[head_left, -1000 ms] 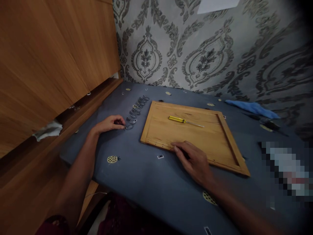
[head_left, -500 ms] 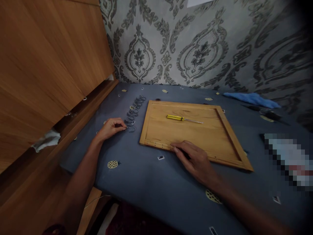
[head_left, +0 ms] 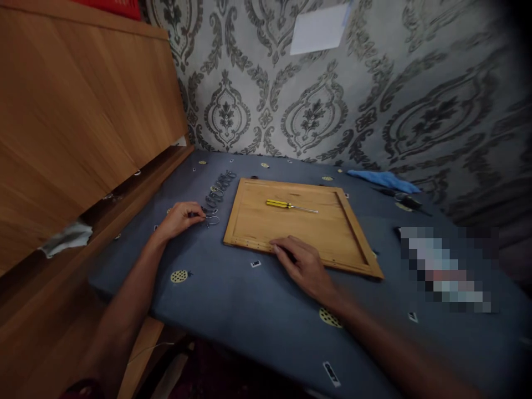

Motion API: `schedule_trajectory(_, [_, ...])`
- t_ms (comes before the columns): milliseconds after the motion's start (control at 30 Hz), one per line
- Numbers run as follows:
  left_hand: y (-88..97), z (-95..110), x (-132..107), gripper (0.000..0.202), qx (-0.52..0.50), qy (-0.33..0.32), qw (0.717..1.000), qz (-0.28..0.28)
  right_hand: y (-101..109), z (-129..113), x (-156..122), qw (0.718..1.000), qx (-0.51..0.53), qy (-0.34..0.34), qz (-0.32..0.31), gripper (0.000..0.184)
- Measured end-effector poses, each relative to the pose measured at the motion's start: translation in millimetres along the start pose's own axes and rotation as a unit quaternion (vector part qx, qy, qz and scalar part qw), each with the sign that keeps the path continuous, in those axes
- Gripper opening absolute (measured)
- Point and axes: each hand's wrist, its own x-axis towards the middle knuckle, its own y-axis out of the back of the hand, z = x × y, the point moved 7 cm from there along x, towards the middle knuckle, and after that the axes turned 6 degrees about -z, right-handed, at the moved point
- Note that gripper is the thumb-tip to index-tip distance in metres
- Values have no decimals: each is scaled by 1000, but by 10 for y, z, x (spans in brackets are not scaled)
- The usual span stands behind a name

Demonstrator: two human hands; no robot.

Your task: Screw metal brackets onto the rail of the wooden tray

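Observation:
My left hand is closed, thumb and finger pinching a thin curved metal hook just above the cloth. Beyond it, several similar dark metal hooks lie in a row beside a framed wooden panel. At the panel's near edge is my right hand, its thumb and forefinger tips close together on the rim; anything small between them is hidden. Small dark dots run along that near rim. A screwdriver with a yellow and black handle lies on the panel, its shaft pointing right.
The table is covered with a blue-grey cloth printed with pineapples. Towards the back right are a blue rag and a dark tool. A blurred-out item lies at the right. A wooden cabinet borders the left side.
The view has tilted up and shifted right, showing more wall and a white paper. Both hands keep nearly the same places relative to the hooks and panel.

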Motion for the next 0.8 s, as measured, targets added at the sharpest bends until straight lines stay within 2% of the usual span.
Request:
schedule_trajectory(167, [106,58,-21,25,-11,4,999,48,-27,21,-3,1000,2,-5,-5,18])
schedule_trajectory(233, [86,94,-10,27,-23,7,999,45,-34,19,-1,1000,1,-1,-7,19])
schedule_trajectory(333, [-72,183,36,28,-45,8,999,-5,-49,-14,5,1000,-4,9,-12,19])
schedule_trajectory(433, [-315,334,105,26,-61,-2,995,-78,-95,-106,18,999,-13,29,-28,18])
schedule_trajectory(633, [-780,646,261,19,-53,-41,972,-225,-299,-321,77,995,-25,58,-73,21])
schedule_trajectory(700, [-863,700,297,18,-38,-55,965,-252,-372,-330,113,995,-28,54,-81,22])
schedule_trajectory(800, [-909,737,328,18,-17,-76,961,-264,-481,-303,175,994,-31,48,-91,18])
